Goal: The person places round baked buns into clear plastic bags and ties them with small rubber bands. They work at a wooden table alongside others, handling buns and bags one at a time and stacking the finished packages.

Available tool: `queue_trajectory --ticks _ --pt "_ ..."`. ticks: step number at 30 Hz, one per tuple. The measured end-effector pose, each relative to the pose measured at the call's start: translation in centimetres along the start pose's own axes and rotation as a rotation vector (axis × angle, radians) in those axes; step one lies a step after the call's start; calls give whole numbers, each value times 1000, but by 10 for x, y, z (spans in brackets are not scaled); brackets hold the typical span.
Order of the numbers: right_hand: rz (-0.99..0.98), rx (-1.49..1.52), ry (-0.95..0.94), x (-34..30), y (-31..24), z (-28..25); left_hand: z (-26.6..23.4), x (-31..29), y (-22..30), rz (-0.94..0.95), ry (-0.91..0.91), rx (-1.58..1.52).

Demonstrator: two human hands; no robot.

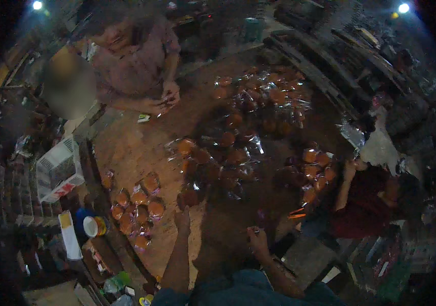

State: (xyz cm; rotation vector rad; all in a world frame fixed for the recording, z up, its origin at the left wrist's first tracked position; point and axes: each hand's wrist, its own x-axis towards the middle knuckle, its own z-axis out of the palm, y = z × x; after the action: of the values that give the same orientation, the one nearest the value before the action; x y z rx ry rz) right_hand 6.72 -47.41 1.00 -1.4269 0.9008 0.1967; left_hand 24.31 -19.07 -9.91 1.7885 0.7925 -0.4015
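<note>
Round orange-brown discs in clear shiny wrap lie in groups on a brown table [126, 133]. My left hand [181, 218] reaches over the table's near part, its fingers closed at the edge of a darker wrapped disc [190, 198]. To its left lies a group of wrapped discs [140, 210] with pinkish bits showing at their edges. Near the table's front, my right hand [258, 241] is held low with its fingers pinched together; what is between them, if anything, is too dim to make out. More wrapped discs [236, 156] lie loosely spread ahead of both hands.
A large heap of wrapped discs [274, 94] lies at the far side, a smaller group [319, 171] at right. One person [136, 76] stands across the table, another [365, 204] sits at right. A white plastic crate [61, 171] and a tub [91, 226] stand left.
</note>
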Motion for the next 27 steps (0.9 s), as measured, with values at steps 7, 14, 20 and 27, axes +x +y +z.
queue_trajectory --ticks 7,14,20,27 --pt "-411 -517 75 -25 -6 3 20 -30 24 603 -41 49" --pt "-737 -645 -526 -66 -69 40 -71 -174 88 1127 -575 929" --pt "-620 -292 -594 -84 -70 68 -54 -263 107 935 451 260" --pt "-456 136 -556 -121 -98 68 -100 -291 82 190 -421 -511"
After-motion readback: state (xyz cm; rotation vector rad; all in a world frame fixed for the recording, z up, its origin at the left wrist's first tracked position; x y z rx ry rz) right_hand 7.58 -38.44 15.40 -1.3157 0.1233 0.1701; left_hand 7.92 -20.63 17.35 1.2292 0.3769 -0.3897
